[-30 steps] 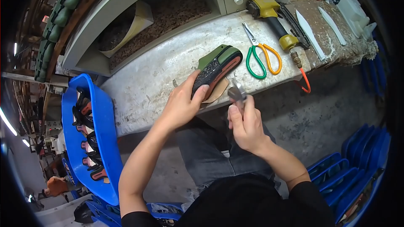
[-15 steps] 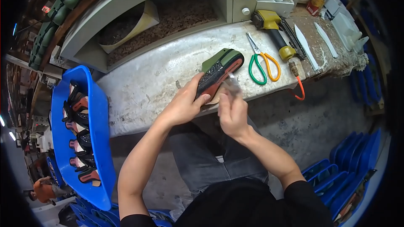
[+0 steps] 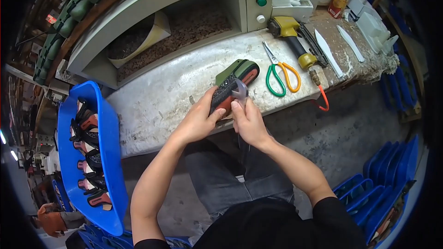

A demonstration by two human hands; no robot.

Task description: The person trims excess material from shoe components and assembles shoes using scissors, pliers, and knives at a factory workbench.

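My left hand (image 3: 197, 119) is wrapped round a shoe on a green last (image 3: 226, 74). The shoe (image 3: 226, 88) has a black glittery upper and reddish-brown parts, and it is tilted up over the table's front edge. In my right hand (image 3: 251, 121) is a hand tool with a shiny, pale, forked metal head (image 3: 240, 92). Its head lies against the shoe's side, and a dark handle shows below my fingers. I cannot tell the tool's exact kind. Scissors (image 3: 278, 71) with one green and one yellow handle lie right of the shoe.
A yellow-and-black nail gun (image 3: 293, 37) with an orange hose and white plastic strips (image 3: 328, 53) lie at the right. Behind the worktable (image 3: 152, 115) stands a machine with buttons (image 3: 261, 2). A blue bin (image 3: 113, 157) of shoes stands left. Another person (image 3: 51, 219) is far left.
The tool in my right hand has gone from a blurred position beside the shoe to resting against its side. My view has shifted slightly.
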